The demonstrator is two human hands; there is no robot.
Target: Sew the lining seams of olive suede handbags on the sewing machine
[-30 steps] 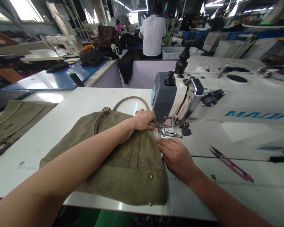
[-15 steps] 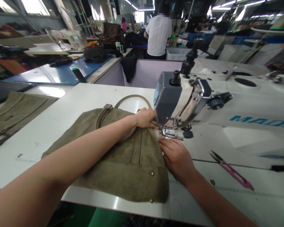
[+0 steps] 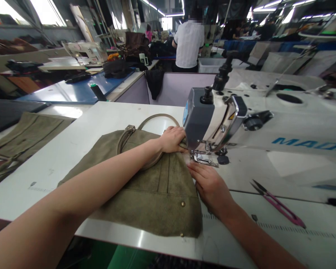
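Observation:
An olive-green suede bag panel (image 3: 145, 190) with a loop handle (image 3: 156, 118) and brass studs lies on the white sewing table (image 3: 81, 127). My left hand (image 3: 172, 139) presses down on its far edge, fingers curled on the fabric just left of the presser foot (image 3: 204, 159). My right hand (image 3: 208, 183) lies flat, fingers together, on the panel's right edge in front of the foot. The grey and white sewing machine (image 3: 212, 119) stands over the seam area.
Pink thread snips (image 3: 278, 204) lie on the table to the right. Another olive fabric piece (image 3: 25, 134) sits at the far left. A person in a white shirt (image 3: 189, 43) stands with their back turned behind a partition, among other workbenches and machines.
The view has shifted slightly to the left. Both hands stay on the panel at the presser foot, with hardly any movement.

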